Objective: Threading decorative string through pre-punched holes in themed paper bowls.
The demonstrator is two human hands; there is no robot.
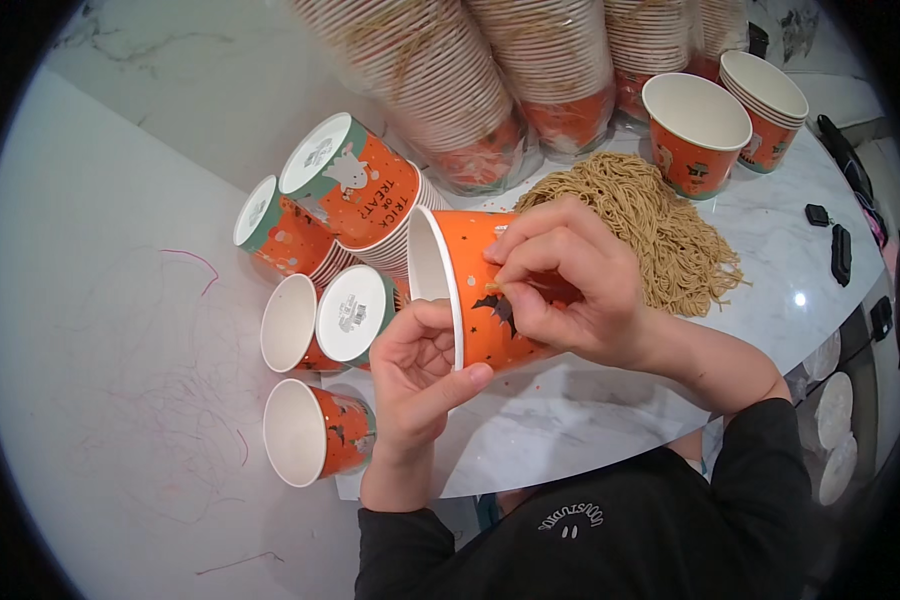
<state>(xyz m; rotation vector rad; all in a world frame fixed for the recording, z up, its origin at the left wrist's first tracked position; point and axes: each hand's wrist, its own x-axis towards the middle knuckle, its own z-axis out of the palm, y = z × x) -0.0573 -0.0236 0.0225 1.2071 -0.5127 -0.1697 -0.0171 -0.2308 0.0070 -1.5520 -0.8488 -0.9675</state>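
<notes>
My left hand grips an orange paper cup by its white rim, with the thumb outside and the fingers inside. The cup lies tilted on its side, mouth toward the left, a black bat printed on its wall. Against that wall my right hand is closed in a pinch. A short tan bit of string shows at its fingertips; whether it passes through the wall I cannot tell. Behind the right hand lies a heap of tan strings on the marble-patterned table.
Tall plastic-wrapped cup stacks stand at the back. An upright cup and a small cup stack are back right. Upturned cups and a sideways cup sit left. Small black objects lie near the right edge.
</notes>
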